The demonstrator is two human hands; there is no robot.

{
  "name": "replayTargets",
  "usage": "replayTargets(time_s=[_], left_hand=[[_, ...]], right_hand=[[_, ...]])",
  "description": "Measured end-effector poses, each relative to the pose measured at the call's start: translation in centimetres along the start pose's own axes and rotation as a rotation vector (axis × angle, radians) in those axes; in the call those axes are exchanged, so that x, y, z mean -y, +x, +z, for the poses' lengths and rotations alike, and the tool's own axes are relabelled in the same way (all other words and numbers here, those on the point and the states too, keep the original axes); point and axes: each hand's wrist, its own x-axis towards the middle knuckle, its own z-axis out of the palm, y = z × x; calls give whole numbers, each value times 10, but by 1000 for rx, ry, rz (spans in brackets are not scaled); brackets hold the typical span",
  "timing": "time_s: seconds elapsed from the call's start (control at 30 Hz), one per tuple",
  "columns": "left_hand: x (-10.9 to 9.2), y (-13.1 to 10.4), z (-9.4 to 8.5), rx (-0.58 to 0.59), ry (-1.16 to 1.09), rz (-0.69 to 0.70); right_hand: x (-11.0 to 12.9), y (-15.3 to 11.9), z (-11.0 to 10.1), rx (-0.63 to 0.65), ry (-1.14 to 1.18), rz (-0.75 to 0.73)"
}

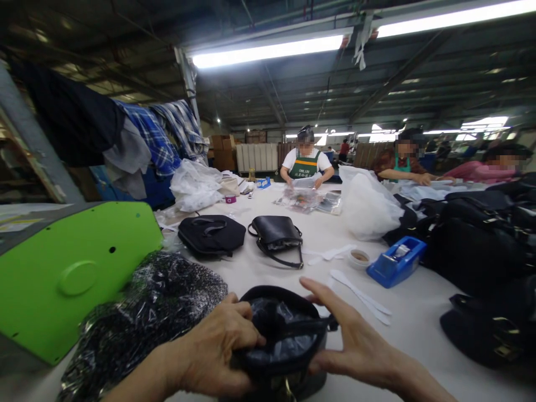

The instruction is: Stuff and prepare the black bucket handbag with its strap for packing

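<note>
A small black handbag (288, 329) stands unzipped in front of me, with dark crinkled plastic showing in its mouth. My left hand (221, 340) grips its left rim, the fingers curled over the edge. At the bag's right end, my right hand (352, 335) has thumb and fingers spread apart. Its thumb rests against the bag's side, near the zipper end. Beyond it on the table lie a black bag with a strap (277, 233) and a flat black bag with a handle (213, 234).
Dark crinkled plastic (146, 318) lies left, beside a green-sided machine (79, 273). Right are a blue tape dispenser (397, 261), a tape roll (359, 258), white paper strips (362, 296) and piled black bags (481, 240). Across the white table (412, 340), a co-worker (307, 164) handles clear plastic.
</note>
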Motion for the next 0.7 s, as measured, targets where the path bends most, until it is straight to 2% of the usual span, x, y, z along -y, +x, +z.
replayTargets(time_s=[0.07,0.13,0.27,0.37,0.57,0.63,0.7], left_hand=[[-5,-1,-2,-4,-8,-8],[-10,0,-3,-21,-23,-33],[-17,2,-4,-87,-19,-114],[-17,2,1,-122,1,-133],[-6,1,20,-407,119,-122],[-5,3,19,-378,146,-128],[-5,8,15,-266,121,-168]], right_hand=[[6,10,-1,98,156,159],[8,16,2,78,228,220],[2,17,11,5,250,146],[-2,16,17,-52,244,110],[1,19,26,-175,149,115],[2,19,28,-179,147,100],[3,18,29,-168,160,93]])
